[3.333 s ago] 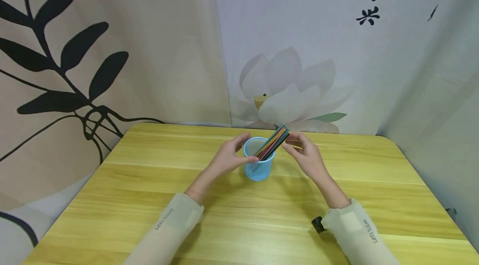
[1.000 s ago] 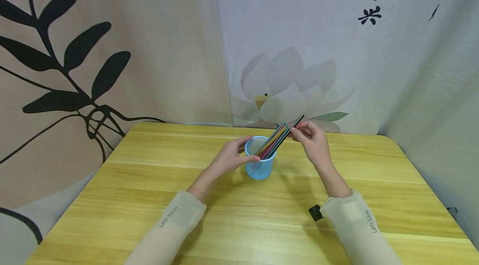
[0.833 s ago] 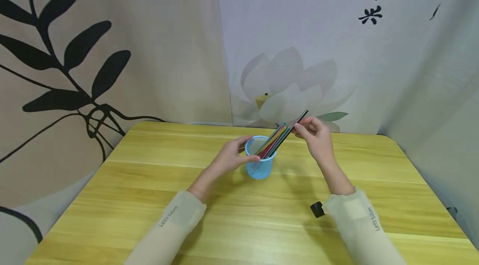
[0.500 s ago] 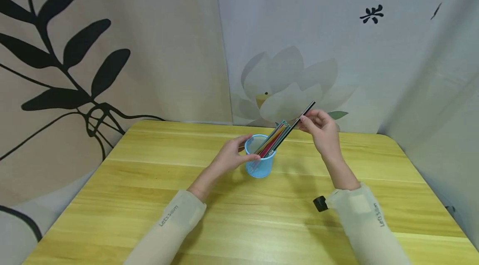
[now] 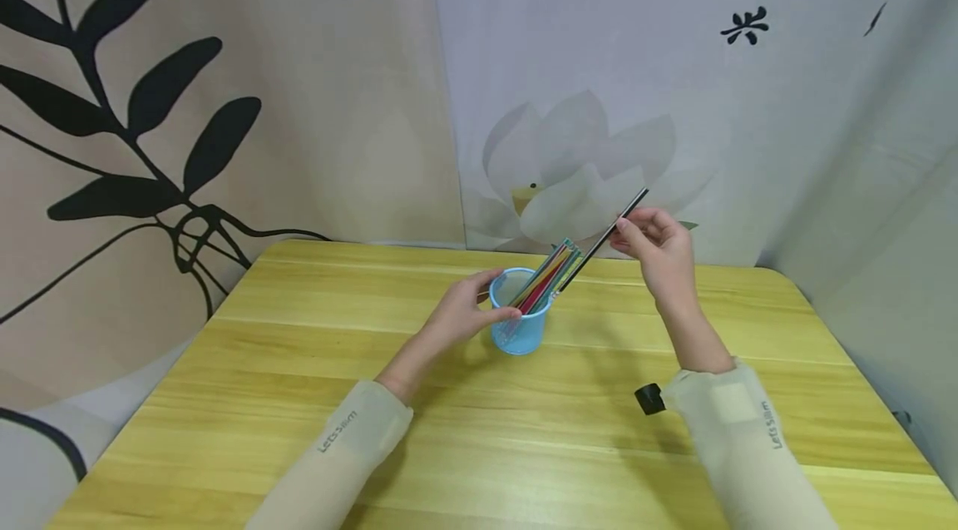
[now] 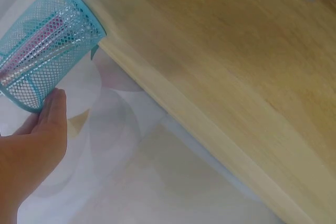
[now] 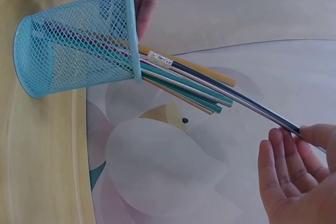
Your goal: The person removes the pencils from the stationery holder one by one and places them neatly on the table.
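A light-blue mesh pencil cup stands upright near the table's back. My left hand grips it from the left, the thumb at its rim. Several coloured pencils lean out to the right, yellow, green and red among them. My right hand pinches the upper part of a black-and-silver striped pencil between thumb and fingers. This pencil slants up to the right; its lower end, with a whitish patterned band, lies at the cup's mouth. In the left wrist view the cup shows pencils through its mesh.
The wooden table runs back to a curtain printed with leaves, a lotus and characters. A small black object sticks out at the right sleeve's cuff.
My right hand has taken hold of the striped pencil and drawn it up and to the right, out of the bunch. My left hand and the cup have stayed in place.
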Demonstrator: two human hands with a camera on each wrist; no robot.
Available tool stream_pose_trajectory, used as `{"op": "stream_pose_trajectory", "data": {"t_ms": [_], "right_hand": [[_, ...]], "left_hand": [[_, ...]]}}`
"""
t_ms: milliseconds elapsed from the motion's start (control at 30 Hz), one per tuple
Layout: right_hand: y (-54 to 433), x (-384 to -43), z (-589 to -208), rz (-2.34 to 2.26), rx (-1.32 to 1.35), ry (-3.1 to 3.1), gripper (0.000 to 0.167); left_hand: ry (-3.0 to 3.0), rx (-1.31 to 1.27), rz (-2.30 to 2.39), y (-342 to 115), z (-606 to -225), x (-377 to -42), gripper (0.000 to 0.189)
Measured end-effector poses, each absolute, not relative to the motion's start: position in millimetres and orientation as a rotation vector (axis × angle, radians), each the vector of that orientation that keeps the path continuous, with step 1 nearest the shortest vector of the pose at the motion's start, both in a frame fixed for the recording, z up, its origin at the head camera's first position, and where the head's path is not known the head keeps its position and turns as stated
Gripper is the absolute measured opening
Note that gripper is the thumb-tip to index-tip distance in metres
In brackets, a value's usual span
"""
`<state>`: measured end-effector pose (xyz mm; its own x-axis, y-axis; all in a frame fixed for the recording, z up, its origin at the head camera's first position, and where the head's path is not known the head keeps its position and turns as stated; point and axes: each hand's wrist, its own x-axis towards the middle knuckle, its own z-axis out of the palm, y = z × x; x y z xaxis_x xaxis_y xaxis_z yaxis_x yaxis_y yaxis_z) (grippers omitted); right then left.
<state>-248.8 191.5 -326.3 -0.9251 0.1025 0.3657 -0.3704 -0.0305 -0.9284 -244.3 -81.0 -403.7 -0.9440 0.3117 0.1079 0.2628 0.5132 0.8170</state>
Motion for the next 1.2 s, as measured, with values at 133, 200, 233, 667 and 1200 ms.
{"op": "stream_pose_trajectory", "data": {"t_ms": [133,200,233,667,1200], "right_hand": [[193,-249,-323,2.035,0.273,-1.915,0.006],[194,-249,-322,2.035,0.263,-1.912,0.006],[195,-249,-322,2.036,0.261,-1.909,0.005],[203,-249,-328,2.091,0.234,-1.888,0.003],[209,-247,-346,2.07,0.129,-1.951,0.003]], "left_hand": [[2.686,0.504,1.437,-81,-403,-245,0.081],[2.685,0.505,1.437,-82,-402,-245,0.081],[2.685,0.505,1.44,-82,-402,-245,0.081],[2.662,0.509,1.458,-85,-401,-245,0.083],[2.669,0.518,1.446,-82,-404,-241,0.082]]}}
